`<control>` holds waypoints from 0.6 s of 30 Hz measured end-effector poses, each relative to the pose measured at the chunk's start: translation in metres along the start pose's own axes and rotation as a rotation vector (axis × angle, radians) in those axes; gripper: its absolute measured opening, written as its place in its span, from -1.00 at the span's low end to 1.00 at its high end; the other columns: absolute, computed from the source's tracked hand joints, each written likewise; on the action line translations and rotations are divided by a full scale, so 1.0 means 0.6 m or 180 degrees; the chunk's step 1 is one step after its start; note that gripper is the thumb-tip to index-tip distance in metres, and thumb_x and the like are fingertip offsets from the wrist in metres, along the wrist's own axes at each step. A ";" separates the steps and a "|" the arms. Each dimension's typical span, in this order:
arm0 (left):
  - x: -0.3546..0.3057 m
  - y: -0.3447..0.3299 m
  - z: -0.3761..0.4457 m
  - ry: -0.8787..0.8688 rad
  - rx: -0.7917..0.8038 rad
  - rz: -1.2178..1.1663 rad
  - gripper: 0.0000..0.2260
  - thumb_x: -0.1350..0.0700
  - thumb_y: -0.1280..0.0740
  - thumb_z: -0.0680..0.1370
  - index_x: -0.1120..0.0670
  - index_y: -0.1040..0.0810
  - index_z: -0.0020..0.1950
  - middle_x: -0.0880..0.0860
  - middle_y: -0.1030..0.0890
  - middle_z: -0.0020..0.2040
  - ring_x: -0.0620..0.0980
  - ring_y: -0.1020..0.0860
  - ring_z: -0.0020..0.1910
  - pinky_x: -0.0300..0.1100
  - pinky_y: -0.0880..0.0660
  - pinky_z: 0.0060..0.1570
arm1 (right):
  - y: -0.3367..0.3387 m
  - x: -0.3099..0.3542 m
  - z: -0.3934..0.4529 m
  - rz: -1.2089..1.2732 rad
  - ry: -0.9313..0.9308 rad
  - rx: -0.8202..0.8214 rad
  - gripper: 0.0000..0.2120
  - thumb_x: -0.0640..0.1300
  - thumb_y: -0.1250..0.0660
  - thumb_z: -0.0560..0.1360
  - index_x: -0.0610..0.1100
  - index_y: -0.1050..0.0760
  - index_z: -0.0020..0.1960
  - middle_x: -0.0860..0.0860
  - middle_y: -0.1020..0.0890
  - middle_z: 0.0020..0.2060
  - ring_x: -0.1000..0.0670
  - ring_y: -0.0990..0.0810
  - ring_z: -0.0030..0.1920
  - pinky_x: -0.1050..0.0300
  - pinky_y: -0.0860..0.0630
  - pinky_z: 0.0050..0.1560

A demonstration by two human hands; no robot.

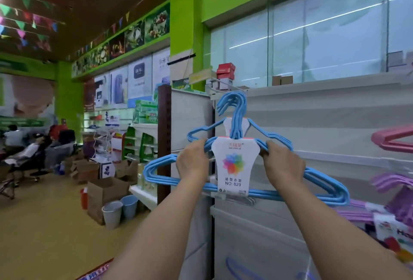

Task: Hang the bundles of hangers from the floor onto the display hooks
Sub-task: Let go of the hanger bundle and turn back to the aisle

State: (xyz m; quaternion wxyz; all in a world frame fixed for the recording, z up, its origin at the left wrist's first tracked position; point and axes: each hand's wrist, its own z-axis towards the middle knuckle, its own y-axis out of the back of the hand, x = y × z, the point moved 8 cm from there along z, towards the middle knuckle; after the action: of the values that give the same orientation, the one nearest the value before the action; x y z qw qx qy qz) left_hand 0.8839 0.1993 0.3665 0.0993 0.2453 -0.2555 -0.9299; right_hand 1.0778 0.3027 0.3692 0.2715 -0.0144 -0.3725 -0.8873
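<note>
1. You have 1 bundle of blue hangers [243,188] raised at frame centre, against the pale grey display panel [324,123].
2. Your left hand [192,163] grips the bundle's left shoulder, fingers curled over the wires, back of the hand toward the camera.
3. Your right hand [282,163] grips the right shoulder the same way, fingers wrapped round the wires just right of the label.
4. The white label card [234,163] sits between your 2 hands; it shows a multicolour flower and "NO 829".
5. The hanger hooks [234,105] point up, just above centre, near the top edge of the panel. Cannot tell whether they sit on a display hook.
6. Behind the label, just below centre, a small white tag [220,196] with metal prongs [244,200] sticks out from the panel, right at the bundle's bottom bars. Contact unclear.
7. Right edge: pink hangers [391,138] at mid-height, purple hangers [393,181] below them, both blurred.
8. Bottom centre-right: part of another blue hanger [237,267] against the lower panel.
9. Lower left: open cardboard boxes [105,192] on the floor, plus 2 plastic bins [121,210], 1 white and 1 blue, next to them.
10. Far left: people seated, blurred.
11. Red and white boxes [225,74] sit on top of the shelving, above the hooks.
</note>
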 end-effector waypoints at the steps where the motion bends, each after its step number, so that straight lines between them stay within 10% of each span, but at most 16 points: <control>1: 0.007 -0.002 0.022 -0.0064 -0.0039 -0.0058 -0.70 0.20 -0.12 0.59 -0.03 -0.47 0.26 0.12 -0.61 0.10 0.18 -0.55 0.06 -0.09 -0.33 -0.15 | 0.002 0.014 0.013 -0.0024 -0.0051 -0.0063 -0.81 -0.02 -0.08 0.63 -0.09 -0.41 0.06 -0.11 -0.61 -0.01 -0.19 -0.57 0.01 0.08 -0.32 -0.19; 12: 0.005 -0.054 0.196 -0.0709 -0.0227 -0.0408 -0.67 0.17 -0.09 0.60 -0.02 -0.41 0.33 0.01 -0.54 0.20 0.06 -0.43 0.20 -0.03 -0.21 0.34 | 0.002 0.064 0.114 -0.0144 -0.0754 -0.0465 -0.80 -0.06 -0.09 0.61 -0.04 -0.49 0.04 -0.10 -0.61 -0.07 -0.13 -0.43 -0.19 0.10 -0.29 -0.18; 18: 0.005 -0.105 0.247 -0.0764 -0.0041 -0.0584 -0.64 0.20 -0.07 0.61 -0.05 -0.36 0.38 0.04 -0.54 0.21 0.09 -0.45 0.19 -0.03 -0.25 0.26 | -0.024 0.063 0.164 -0.0208 -0.0952 -0.0570 -0.82 -0.07 -0.13 0.62 -0.04 -0.50 0.05 -0.09 -0.61 -0.07 -0.10 -0.40 -0.21 0.11 -0.29 -0.17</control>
State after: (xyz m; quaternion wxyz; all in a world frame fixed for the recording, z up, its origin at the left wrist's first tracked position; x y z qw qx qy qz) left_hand 0.8023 0.3149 0.4431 -0.0158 0.1541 -0.2361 -0.9593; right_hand 1.0212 0.3594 0.4394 0.1817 -0.1582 -0.3285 -0.9133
